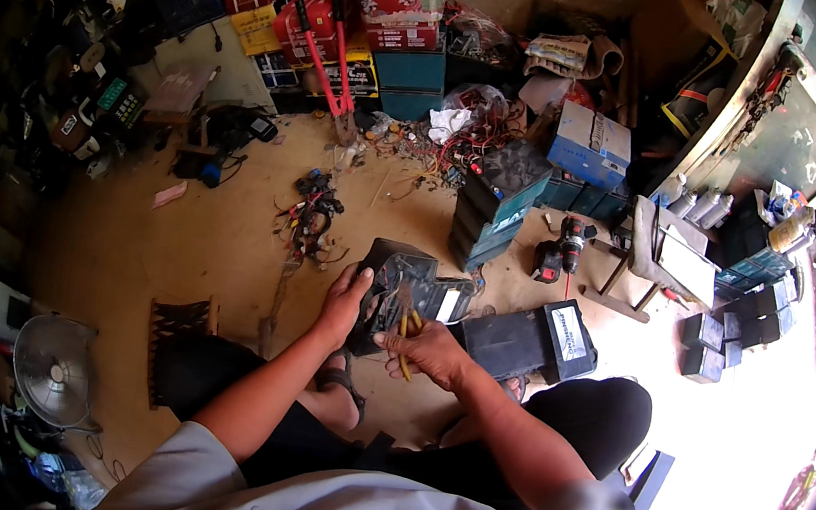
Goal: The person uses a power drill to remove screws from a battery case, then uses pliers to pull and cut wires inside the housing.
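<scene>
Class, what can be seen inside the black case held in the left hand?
Inside the black case, only dark, unclear shapes show. The left hand covers part of its left side; the yellow-handled pliers in the right hand cover some more. What they cover is hidden.

Opened black casing [394,255], yellow-handled pliers [405,327], metal jaws over its middle

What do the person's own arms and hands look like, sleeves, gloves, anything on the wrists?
The left hand and right hand are ungloved. The left forearm and right forearm are bare, with no watch or bracelet visible. Short grey sleeves cover the upper arms; the right one looks partly blurred.
</scene>
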